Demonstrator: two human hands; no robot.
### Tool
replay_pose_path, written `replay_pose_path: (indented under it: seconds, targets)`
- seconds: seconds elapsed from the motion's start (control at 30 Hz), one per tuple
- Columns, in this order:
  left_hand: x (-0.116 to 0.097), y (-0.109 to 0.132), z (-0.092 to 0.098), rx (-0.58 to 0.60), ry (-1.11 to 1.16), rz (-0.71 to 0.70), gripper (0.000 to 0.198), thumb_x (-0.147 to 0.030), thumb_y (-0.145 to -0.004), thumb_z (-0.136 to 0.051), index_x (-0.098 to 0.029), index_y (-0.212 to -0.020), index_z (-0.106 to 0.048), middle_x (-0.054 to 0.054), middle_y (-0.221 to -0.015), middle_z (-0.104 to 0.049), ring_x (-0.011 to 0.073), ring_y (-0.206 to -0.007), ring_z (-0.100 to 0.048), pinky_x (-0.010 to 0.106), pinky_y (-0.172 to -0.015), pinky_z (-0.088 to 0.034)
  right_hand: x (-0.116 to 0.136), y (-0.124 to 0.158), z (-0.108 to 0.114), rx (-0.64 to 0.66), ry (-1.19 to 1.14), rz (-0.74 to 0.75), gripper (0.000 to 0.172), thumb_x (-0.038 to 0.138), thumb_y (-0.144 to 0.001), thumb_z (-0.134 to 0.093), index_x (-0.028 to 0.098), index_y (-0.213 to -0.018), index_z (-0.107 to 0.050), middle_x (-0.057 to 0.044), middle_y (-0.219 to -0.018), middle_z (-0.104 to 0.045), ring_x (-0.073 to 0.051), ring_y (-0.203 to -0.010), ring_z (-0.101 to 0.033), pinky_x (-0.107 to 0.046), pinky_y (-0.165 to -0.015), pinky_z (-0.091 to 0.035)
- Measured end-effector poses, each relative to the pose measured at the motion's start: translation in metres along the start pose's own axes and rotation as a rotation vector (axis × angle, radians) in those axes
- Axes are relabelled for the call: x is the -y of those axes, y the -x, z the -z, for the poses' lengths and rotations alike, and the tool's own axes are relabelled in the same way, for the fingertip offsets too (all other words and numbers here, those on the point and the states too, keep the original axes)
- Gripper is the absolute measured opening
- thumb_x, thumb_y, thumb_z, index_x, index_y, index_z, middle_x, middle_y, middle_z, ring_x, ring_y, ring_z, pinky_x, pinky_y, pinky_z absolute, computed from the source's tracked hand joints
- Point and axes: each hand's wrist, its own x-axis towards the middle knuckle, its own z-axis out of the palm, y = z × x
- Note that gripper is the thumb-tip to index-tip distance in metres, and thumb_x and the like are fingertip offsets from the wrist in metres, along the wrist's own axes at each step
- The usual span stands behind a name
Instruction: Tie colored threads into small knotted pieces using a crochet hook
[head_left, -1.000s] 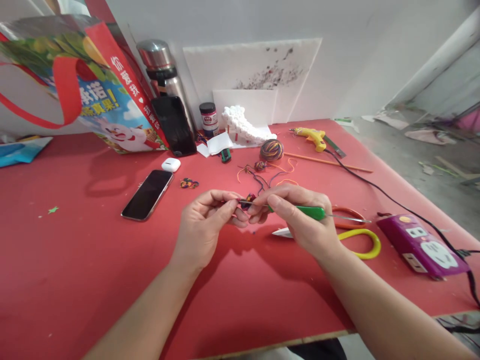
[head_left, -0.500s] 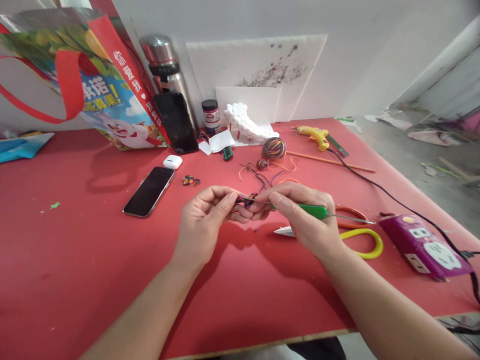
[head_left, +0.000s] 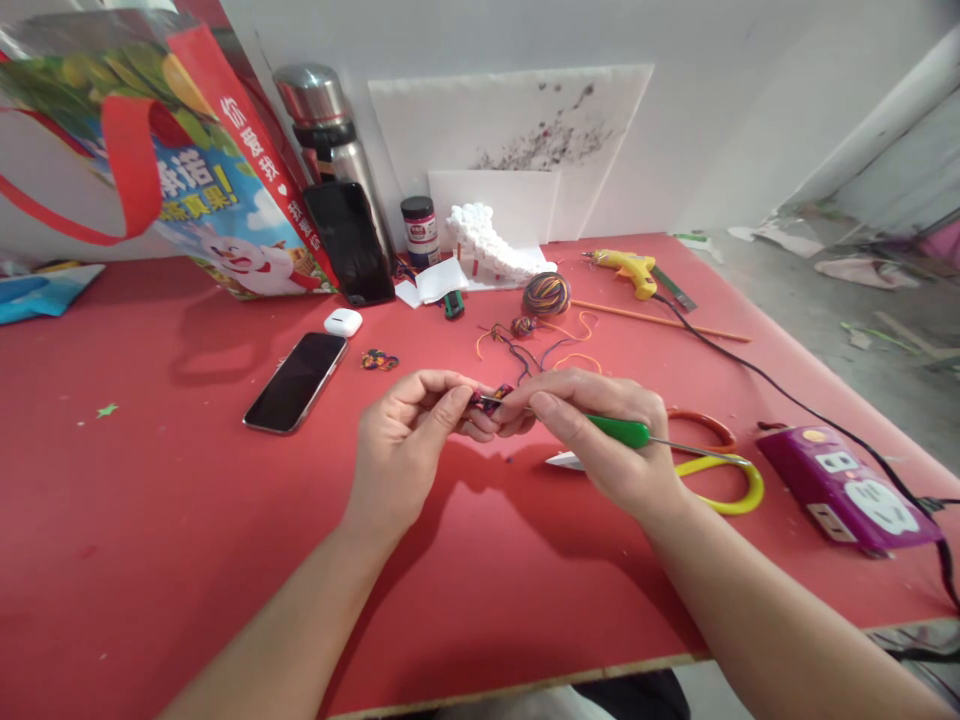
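Note:
Between my two hands is a small multicoloured crochet piece point(head_left: 489, 400) in dark, pink and orange yarn. The fingers of my left hand point(head_left: 409, 435) pinch its left end. My right hand point(head_left: 611, 430) grips a crochet hook point(head_left: 619, 430) by its green handle; the metal tip lies at the crochet piece, and the other metal end points right over the scissors. Strands of yarn point(head_left: 525, 360) run from behind my fingers to a yarn ball point(head_left: 547, 293). Beneath my right hand lie scissors point(head_left: 739, 485) with a yellow and an orange handle, partly hidden.
A phone point(head_left: 296, 383), an earbud case point(head_left: 343, 322) and another small crochet piece point(head_left: 379, 359) lie to the left. A purple power strip point(head_left: 847, 490) sits at right, a yellow glue gun point(head_left: 626, 270) behind. At the back stand a bag point(head_left: 247, 215) and a steel flask point(head_left: 337, 150).
The crochet hook has shifted slightly left with my right hand, its far end dipping lower over the scissors. My left hand still pinches the crochet piece. The view has moved a little.

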Motion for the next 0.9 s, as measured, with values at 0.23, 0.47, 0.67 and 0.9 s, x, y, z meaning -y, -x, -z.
replay_pose_path:
  seconds: [0.23, 0.47, 0.67, 0.9]
  targets:
    - [0.0006, 0.0008, 0.0006, 0.009, -0.014, -0.016, 0.011, -0.029, -0.092, -0.076, -0.018, -0.09, -0.077, 0.004, -0.08, -0.077, 0.0151, -0.069, -0.072, 0.029, -0.072, -0.063, 0.0002, -0.0016, -0.0001, 0.02, 0.029, 0.021, 0.021, 0.019, -0.1, -0.062, 0.02, -0.091, -0.08, -0.004, -0.084, -0.081, -0.017, -0.076, -0.077, -0.029, -0.073, -0.063]
    - [0.0022, 0.0001, 0.0008, 0.012, -0.035, -0.03, 0.009, -0.027, -0.093, -0.075, -0.019, -0.091, -0.077, 0.004, -0.08, -0.078, 0.0152, -0.069, -0.073, 0.029, -0.073, -0.064, -0.0011, -0.0003, 0.0006, 0.039, 0.05, 0.03, 0.021, 0.021, -0.101, -0.06, 0.02, -0.092, -0.079, -0.004, -0.084, -0.08, -0.018, -0.077, -0.076, -0.031, -0.073, -0.063]
    - [0.0025, 0.0002, 0.0008, 0.008, -0.045, -0.024, 0.01, -0.028, -0.093, -0.075, -0.019, -0.092, -0.077, 0.004, -0.079, -0.077, 0.0155, -0.069, -0.072, 0.029, -0.073, -0.064, -0.0021, 0.0004, -0.0009, 0.029, 0.062, 0.058, 0.021, 0.021, -0.101, -0.06, 0.02, -0.092, -0.079, -0.005, -0.085, -0.08, -0.018, -0.076, -0.076, -0.031, -0.072, -0.063]
    - [0.0057, -0.0015, -0.001, -0.007, 0.031, 0.01, 0.008, -0.027, -0.089, -0.078, -0.019, -0.09, -0.077, 0.003, -0.079, -0.078, 0.0149, -0.069, -0.072, 0.029, -0.072, -0.063, -0.0036, 0.0007, -0.0027, 0.043, 0.069, 0.08, 0.021, 0.018, -0.103, -0.058, 0.019, -0.096, -0.078, -0.004, -0.088, -0.08, -0.017, -0.08, -0.077, -0.029, -0.075, -0.063]
